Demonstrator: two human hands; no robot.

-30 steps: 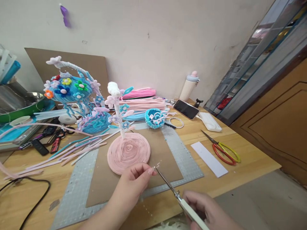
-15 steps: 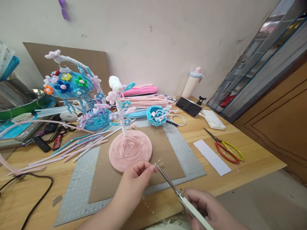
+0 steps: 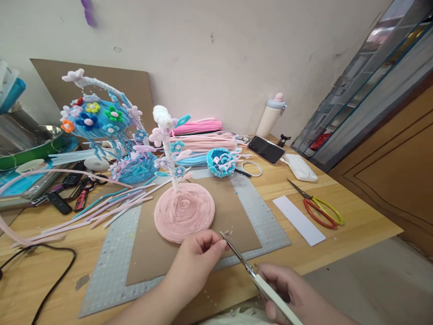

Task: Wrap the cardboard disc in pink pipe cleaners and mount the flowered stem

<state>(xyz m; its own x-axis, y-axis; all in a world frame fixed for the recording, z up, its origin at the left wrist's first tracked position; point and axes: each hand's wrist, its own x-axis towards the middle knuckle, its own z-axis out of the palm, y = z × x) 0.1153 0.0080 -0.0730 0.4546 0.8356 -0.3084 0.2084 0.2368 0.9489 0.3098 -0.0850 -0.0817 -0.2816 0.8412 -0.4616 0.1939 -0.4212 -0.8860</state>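
My left hand (image 3: 203, 253) is in a pinch just in front of the pink coiled disc. Its thumb and forefinger hold a thin strand with tiny clear beads (image 3: 229, 233), and a faint line of beads hangs below the hand. My right hand (image 3: 284, 286) grips white-handled scissors (image 3: 252, 272), whose slim blades reach up to the left fingertips. From the disc (image 3: 184, 212) rises a white wrapped stem (image 3: 168, 151) with fuzzy flowers, leaves and a white tuft on top. Cardboard (image 3: 233, 216) lies under it on a grey cutting mat (image 3: 270, 234).
To the right lie red-and-yellow-handled scissors (image 3: 321, 211), a white card strip (image 3: 299, 221), a phone (image 3: 266, 150) and a white case (image 3: 301, 167). A blue fuzzy bowl (image 3: 221, 162) sits behind, before pipe cleaner bundles (image 3: 203, 142). A flowered blue piece (image 3: 101, 119) stands left; a bottle (image 3: 270, 115) stands behind.
My left hand has shifted slightly right and down with the beaded strand. The scissor tips now sit just above its fingertips; the right hand has barely moved.
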